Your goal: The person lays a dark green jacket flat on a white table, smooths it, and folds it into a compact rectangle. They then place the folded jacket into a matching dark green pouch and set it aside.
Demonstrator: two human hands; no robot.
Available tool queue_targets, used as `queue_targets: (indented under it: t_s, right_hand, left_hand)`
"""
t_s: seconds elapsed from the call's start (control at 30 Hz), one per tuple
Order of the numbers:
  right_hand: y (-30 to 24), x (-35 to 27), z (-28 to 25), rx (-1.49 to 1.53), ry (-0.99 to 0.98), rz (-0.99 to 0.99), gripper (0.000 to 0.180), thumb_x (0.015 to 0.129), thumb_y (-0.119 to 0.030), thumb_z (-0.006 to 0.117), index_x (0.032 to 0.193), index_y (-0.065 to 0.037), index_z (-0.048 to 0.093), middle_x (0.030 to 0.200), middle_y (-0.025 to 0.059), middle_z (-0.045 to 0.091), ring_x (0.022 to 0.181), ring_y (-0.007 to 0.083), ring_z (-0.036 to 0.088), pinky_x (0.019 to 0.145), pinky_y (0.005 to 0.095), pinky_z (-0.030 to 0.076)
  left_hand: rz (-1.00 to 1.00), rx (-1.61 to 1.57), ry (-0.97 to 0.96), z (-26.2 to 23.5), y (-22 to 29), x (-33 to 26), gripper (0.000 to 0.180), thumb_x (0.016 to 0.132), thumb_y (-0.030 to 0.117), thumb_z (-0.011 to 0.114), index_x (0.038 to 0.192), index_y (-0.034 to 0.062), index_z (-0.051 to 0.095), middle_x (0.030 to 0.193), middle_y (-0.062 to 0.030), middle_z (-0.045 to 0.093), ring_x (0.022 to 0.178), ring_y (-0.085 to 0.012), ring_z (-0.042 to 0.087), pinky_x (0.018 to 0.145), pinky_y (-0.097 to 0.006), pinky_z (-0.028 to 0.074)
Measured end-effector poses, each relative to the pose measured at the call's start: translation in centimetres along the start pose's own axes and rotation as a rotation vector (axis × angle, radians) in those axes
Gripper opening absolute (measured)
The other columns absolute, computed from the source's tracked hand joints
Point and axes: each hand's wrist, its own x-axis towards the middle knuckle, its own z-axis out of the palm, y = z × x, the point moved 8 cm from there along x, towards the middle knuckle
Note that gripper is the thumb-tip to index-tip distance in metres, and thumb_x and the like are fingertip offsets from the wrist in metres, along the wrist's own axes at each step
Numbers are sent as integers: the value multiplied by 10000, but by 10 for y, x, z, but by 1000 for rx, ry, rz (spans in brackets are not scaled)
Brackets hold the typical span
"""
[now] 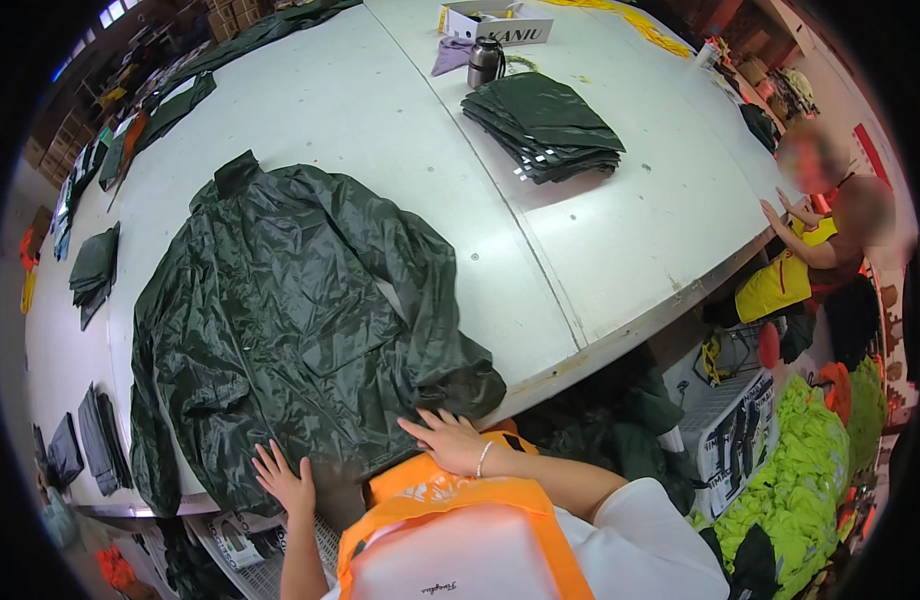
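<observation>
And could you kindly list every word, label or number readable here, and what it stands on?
I won't copy wording, but lettering shows on:
White box: large dark capitals, readable.
Orange-and-white clothing on the wearer: small dark script; pale lettering, unclear.
White printed sheeting, lower right: bold dark lettering, tilted.
Printed white material, lower left: dark lettering, partly hidden.

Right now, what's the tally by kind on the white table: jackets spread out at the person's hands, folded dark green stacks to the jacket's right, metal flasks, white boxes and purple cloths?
Spread jacket: 1
Folded dark green stack: 1
Metal flask: 1
White box: 1
Purple cloth: 1
Total: 5
</observation>
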Motion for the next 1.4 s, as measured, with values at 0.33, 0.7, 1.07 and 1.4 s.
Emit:
queue_targets:
  t_s: [0.33,0.7,1.07,1.4]
  right_hand:
    - [29,42,-11,-200,190,104,506,917,-220,466,1412,-237,360,1352,132,444,1228,322,415,1047,547,224]
    - [88,83,-97,210,649,305,635,954,-239,418,1472,-149,62,774,215,636,635,420,596,640,498,460]
    - [94,-135,-75,296,626,528,314,851,-195,644,1132,-60,610,664,100,561,558,199,509,565,311,443]
    - [-4,-151,-20,169,523,119,470,720,82,604,1165,-67,620,1311,152,523,625,184,613,551,270,487]
  left_hand:
    - [-31,13,100,3,40,53,727,863,507,518,1453,154,283,1528,-118,181,1381,-406,163,1086,-563,159]
    - [-78,91,150,22,43,208,723,879,661,353,1460,238,267,1529,-72,199,1383,-363,194,1086,-570,164]
    - [257,-143,399,-10,81,141,670,888,445,528,1422,98,318,1457,-113,341,1355,-296,289,1075,-522,229]
    - [204,-98,127,-28,30,-36,680,856,362,588,1421,98,317,1484,-139,276,1372,-342,233,1084,-545,174]
